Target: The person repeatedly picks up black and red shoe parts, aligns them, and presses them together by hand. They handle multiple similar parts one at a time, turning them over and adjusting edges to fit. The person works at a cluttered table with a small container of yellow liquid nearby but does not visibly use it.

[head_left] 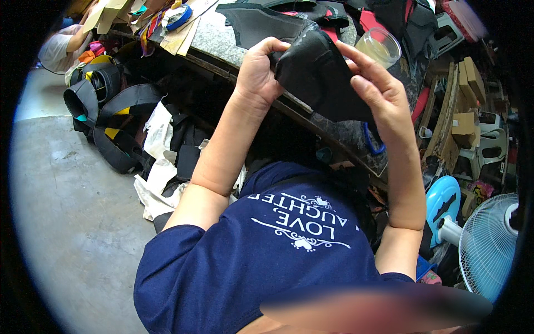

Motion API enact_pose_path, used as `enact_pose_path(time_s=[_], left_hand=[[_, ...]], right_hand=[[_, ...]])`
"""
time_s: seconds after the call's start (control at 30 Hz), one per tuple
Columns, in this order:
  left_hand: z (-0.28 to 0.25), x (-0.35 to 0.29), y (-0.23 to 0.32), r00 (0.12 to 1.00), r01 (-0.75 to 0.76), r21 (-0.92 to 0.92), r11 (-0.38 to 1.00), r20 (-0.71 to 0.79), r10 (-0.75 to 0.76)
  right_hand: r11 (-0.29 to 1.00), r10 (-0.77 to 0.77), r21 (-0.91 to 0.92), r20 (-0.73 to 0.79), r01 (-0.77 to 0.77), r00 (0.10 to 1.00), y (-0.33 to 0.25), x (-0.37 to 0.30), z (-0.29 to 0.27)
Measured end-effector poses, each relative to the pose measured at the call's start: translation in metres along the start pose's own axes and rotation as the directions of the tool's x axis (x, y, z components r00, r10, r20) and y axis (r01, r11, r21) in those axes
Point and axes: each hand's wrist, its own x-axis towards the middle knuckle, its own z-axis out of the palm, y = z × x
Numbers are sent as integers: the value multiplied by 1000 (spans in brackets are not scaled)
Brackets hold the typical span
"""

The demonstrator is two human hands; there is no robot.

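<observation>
Above the near edge of the worktable (225, 53), I hold up a black curved panel (317, 72), smooth like leather or synthetic sheet, perhaps part of a shoe upper. My left hand (258, 69) is closed on its left edge, thumb on top and the other fingers partly hidden. Along the right edge lies my right hand (381, 83), fingers stretched and apart, the fingertips at the rim and the thumb close beside it. Just behind are a flat dark grey piece (250, 25) and a clear round tub (378, 47) with pale contents.
Black and red pieces (375, 19) lie at the table's back. A blue tape roll (179, 18) sits far left. Black-and-yellow banded items (114, 106) and white cloth (158, 133) are heaped on the floor. At right stand a fan (489, 239) and cardboard boxes (464, 128). Another person (58, 50) is far left.
</observation>
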Motion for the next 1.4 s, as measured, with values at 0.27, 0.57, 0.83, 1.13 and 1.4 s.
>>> enact_pose_path(time_s=[0.27,0.57,0.83,1.13,1.4], left_hand=[[-5,5,-2,999,29,28,999,-34,-28],[-24,10,11,986,156,-158,975,80,-145],[-14,5,9,992,118,-196,973,59,-109],[-2,-1,9,988,110,-254,961,136,-77],[11,1,-12,1000,19,-146,989,23,-16]], right_hand=[[327,-370,-901,155,285,916,18,-8,19],[402,-412,-869,109,288,904,-1,21,-65],[-254,42,-954,154,159,987,33,60,-101],[119,-183,-993,-25,-3,983,-4,28,-97],[861,-269,-423,98,285,958,-2,16,-8]])
